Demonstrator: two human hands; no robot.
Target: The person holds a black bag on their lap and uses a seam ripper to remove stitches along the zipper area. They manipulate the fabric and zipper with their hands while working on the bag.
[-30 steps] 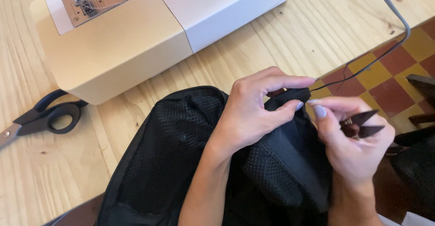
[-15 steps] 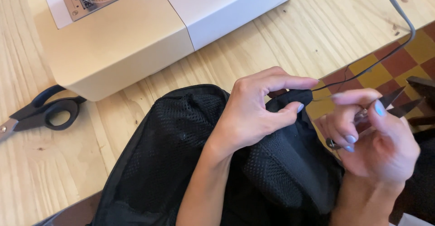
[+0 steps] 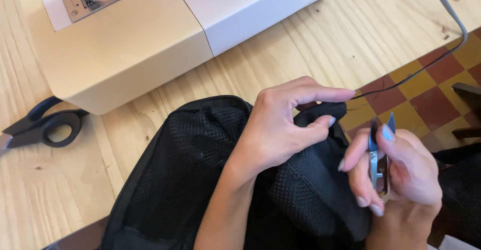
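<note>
Right now I see my left hand [image 3: 280,130] pinching a bunched fold of the black mesh fabric [image 3: 200,180], thumb and forefinger closed on its upper edge near the table's corner. That fabric spreads from under the hand down toward the lower edge of the view, draped half over the wooden table [image 3: 310,44] and half off it toward me, so the hand sits on top of the cloth's upper right part while my forearm crosses the middle of it. My right hand [image 3: 396,175] is just beside the left, a little lower and to the right, and it grips a small pair of thread snips [image 3: 378,155] held upright, the blades pointing up between the fingers (the tips stand slightly parted, as far as I can make out). The snips are near the pinched fold but not touching it; a narrow gap shows between the blades and the cloth. A thin dark thread [image 3: 381,92] runs from the fold out to the right, above the tiled floor [image 3: 426,84]. Farther up the table stands the sewing machine [image 3: 150,34], well apart from both hands, with a grey cable [image 3: 453,17] trailing off its right side. At the left edge lie large black-handled scissors [image 3: 45,127], far from the fabric and untouched.
</note>
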